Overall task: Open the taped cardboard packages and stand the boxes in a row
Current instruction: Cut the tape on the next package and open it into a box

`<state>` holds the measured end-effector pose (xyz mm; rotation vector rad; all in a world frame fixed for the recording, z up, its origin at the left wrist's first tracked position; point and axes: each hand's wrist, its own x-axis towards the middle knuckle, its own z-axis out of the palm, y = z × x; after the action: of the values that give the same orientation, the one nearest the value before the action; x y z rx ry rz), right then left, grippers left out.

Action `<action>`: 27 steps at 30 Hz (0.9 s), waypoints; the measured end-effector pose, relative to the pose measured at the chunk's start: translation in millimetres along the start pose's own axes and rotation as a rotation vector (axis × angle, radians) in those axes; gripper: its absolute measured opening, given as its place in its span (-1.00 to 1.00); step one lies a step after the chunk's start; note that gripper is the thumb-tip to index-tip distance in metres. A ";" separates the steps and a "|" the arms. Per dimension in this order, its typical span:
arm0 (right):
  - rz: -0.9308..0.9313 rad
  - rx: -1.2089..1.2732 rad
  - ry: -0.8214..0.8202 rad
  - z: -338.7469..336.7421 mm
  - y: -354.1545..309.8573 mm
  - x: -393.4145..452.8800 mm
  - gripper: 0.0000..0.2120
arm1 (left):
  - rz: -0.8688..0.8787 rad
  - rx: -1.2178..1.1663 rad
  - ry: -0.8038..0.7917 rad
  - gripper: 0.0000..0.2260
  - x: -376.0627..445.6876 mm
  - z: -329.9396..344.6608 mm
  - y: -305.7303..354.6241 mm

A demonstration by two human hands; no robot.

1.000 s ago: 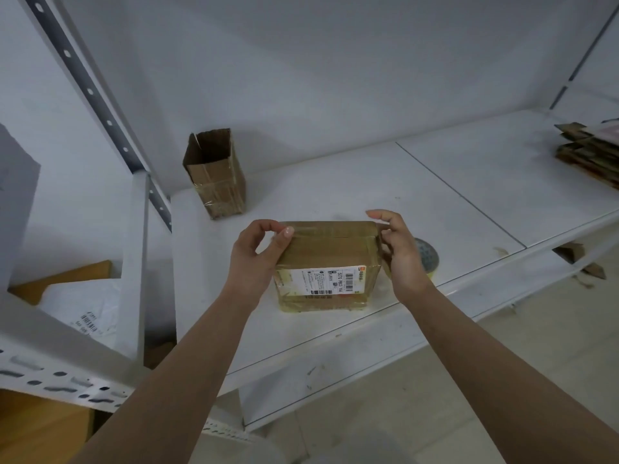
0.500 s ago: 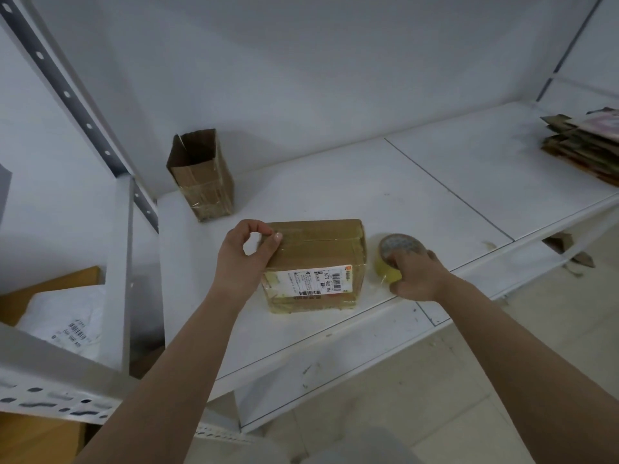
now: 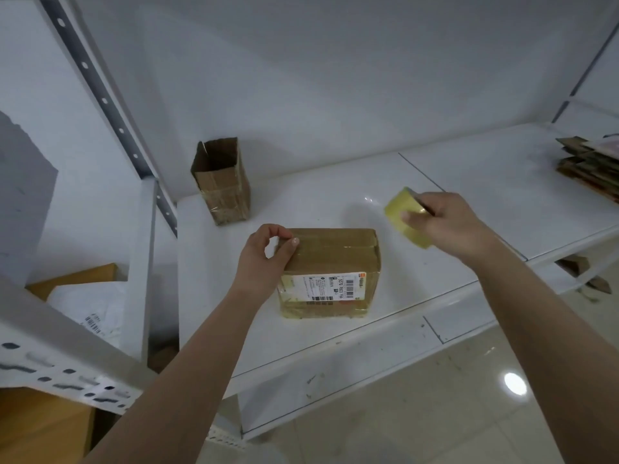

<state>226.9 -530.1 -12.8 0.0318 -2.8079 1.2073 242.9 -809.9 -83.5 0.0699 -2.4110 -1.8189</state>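
Note:
A taped cardboard package (image 3: 331, 262) with a white shipping label lies near the front of the white shelf (image 3: 335, 202). My left hand (image 3: 264, 259) rests on its top left edge, thumb and forefinger pinched against the tape. My right hand (image 3: 449, 222) is raised above the shelf to the right of the package, gripping a yellowish roll of tape (image 3: 407, 216). An opened cardboard box (image 3: 221, 182) stands upright at the back left of the shelf, its top flaps up.
A stack of flattened cardboard (image 3: 589, 162) lies at the far right of the shelf. To the left, a perforated metal upright (image 3: 100, 92) and a lower shelf with a white mailer bag (image 3: 90, 313). Tiled floor below.
My right hand left the package's right side, closed on the tape roll beside it and lifted it up and to the right. My left hand stayed on the package.

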 end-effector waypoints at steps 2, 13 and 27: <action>-0.096 0.313 -0.065 -7.9 -44.7 -6.3 -0.88 | -0.008 -0.002 0.002 -0.94 -1.5 0.1 1.5; -0.037 0.377 -0.408 40.6 -93.8 -3.9 -0.56 | 0.014 -0.061 -0.011 -0.84 -13.6 -2.4 15.1; -0.108 0.264 -0.490 40.2 -101.3 -0.9 -0.43 | -0.111 -0.418 0.078 -0.68 -31.7 3.6 63.4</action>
<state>230.3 -629.0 32.9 0.5608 -2.9481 1.7344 276.2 -785.4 -25.7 0.2334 -1.9647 -2.2808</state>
